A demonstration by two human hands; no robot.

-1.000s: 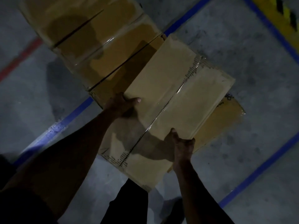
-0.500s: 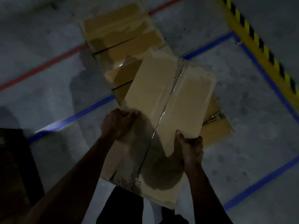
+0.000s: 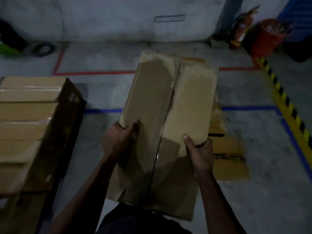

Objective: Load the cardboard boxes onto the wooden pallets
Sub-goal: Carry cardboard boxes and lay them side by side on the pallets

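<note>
Head view | your left hand (image 3: 120,138) and right hand (image 3: 200,150) clamp the cardboard box (image 3: 166,115) | risk: edge-only grip slips, box drops onto floor (image 3: 270,191).

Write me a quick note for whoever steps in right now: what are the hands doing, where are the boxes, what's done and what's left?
Left hand and right hand each grip a side edge of the long taped cardboard box, held lifted.
Stacked boxes stand to the left; the pallet itself isn't visible.
More boxes on the floor lie under and right of the carried one.
Left: set this box on the stack, then fetch the rest.
</note>
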